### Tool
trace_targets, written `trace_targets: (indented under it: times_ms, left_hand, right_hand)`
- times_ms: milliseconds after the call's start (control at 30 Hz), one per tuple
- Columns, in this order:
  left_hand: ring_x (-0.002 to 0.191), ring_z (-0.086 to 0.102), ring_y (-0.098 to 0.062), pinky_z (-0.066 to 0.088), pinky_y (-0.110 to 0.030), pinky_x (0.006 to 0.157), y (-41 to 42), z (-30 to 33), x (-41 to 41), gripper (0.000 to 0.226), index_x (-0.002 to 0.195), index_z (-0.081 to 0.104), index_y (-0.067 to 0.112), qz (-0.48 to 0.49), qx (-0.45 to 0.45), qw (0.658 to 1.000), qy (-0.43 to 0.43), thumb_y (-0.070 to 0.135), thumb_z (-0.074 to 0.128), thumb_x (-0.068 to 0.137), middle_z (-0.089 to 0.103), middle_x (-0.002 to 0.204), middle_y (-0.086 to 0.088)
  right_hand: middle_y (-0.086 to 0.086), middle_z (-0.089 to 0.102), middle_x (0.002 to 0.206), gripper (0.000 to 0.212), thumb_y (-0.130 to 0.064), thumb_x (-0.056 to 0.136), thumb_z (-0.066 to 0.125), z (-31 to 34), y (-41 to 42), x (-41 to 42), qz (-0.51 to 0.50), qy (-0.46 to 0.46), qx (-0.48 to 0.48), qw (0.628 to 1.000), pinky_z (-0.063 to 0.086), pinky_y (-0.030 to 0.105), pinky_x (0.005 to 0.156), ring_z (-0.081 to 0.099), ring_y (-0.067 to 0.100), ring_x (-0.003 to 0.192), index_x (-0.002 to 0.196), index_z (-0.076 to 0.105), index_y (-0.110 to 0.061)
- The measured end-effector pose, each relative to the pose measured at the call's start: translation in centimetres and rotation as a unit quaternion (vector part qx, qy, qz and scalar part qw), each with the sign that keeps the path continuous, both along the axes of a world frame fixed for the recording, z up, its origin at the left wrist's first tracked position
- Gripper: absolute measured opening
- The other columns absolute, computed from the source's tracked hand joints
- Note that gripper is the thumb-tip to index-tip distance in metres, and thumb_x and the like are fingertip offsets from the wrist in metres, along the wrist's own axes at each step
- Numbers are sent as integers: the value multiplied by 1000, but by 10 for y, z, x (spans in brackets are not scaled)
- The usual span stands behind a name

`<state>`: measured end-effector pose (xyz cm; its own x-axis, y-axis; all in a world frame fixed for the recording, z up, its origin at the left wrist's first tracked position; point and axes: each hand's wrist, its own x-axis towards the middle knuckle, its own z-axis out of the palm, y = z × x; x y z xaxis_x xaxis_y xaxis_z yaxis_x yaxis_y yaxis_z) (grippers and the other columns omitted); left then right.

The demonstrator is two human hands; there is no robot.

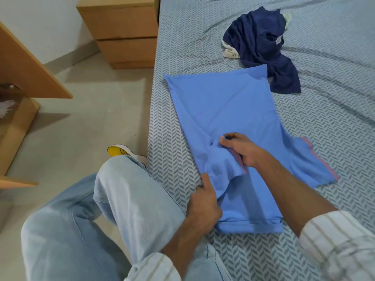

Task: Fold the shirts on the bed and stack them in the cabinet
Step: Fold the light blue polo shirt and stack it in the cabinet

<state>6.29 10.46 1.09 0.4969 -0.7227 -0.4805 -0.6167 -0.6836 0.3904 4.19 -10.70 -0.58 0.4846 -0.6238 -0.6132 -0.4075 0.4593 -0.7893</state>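
a pale tiled floor runs alongside the bed, which wears a grey-and-white chevron sheet; a light wooden drawer unit stands against the white wall at the far end. an open wooden cabinet door angles in from the left.

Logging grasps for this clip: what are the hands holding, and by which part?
Both hold the light blue shirt. The right hand pinches the orange-trimmed sleeve edge folded over its middle; the left hand grips its left side edge.
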Motion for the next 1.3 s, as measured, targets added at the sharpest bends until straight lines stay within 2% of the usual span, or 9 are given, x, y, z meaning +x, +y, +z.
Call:
trace_targets:
  times_ms: [100,233,467,567,733,900,1033,1200,1300]
  left_hand:
    - [110,64,-37,50,-40,84,0,1,0,72,144,15,8,-1,24,1000,-18,6,58,87,64,116,-17]
    - [110,63,-39,51,-43,83,0,3,-1,67,139,19,10,-20,51,998,-16,5,60,87,62,117,-18]
    - [106,63,-42,51,-47,82,6,3,-7,64,141,19,11,-110,52,992,-39,1,55,89,62,116,-20]
    - [104,63,-43,51,-47,80,7,2,-6,53,128,27,13,-122,58,991,-13,3,57,87,62,113,-20]
    - [110,56,-37,49,-42,87,2,1,2,56,121,42,12,-96,55,994,9,28,60,70,56,117,-17]
    - [102,60,-36,47,-38,93,-29,-4,45,61,106,68,11,-21,-61,998,3,37,41,58,67,107,-17]
    - [98,63,-34,48,-39,92,-77,-7,104,45,107,68,12,47,-128,990,-22,28,48,70,69,104,-16]
    - [119,49,-24,36,-37,88,-141,-13,162,51,104,68,27,-162,-169,969,-77,36,35,66,66,113,7]
    - [125,39,-16,25,-40,86,-173,-10,177,33,110,60,33,-317,-47,946,-38,29,58,77,64,103,14]
  right_hand:
    - [9,61,80,53,-22,70,89,6,2,-19,78,43,13,996,48,29,60,57,19,70,113,63,-6]
    - [8,60,89,70,4,77,78,10,7,-52,186,94,35,977,51,31,54,62,15,58,127,40,-27]
    - [6,54,87,68,5,81,67,14,-9,-61,100,94,-124,983,43,23,41,52,15,63,135,39,-27]
    - [7,64,86,61,-10,74,69,5,-10,-64,154,196,-240,938,46,27,59,61,22,71,131,50,-17]
    - [14,57,127,62,-27,80,66,10,-1,-45,228,352,-410,810,46,47,93,55,38,120,138,44,-21]
    - [7,60,119,45,-23,80,60,3,1,2,251,226,-556,759,44,46,85,56,37,111,125,62,-23]
    - [-2,58,106,42,-51,76,48,-21,-5,24,272,190,-510,794,34,38,80,53,29,108,106,69,-31]
    - [-10,56,95,37,-65,74,57,-48,-4,25,192,116,-536,814,33,39,79,52,22,97,83,69,-32]
    - [-11,58,97,36,-64,72,62,-53,-8,26,193,101,-549,807,33,39,78,52,22,96,81,70,-30]
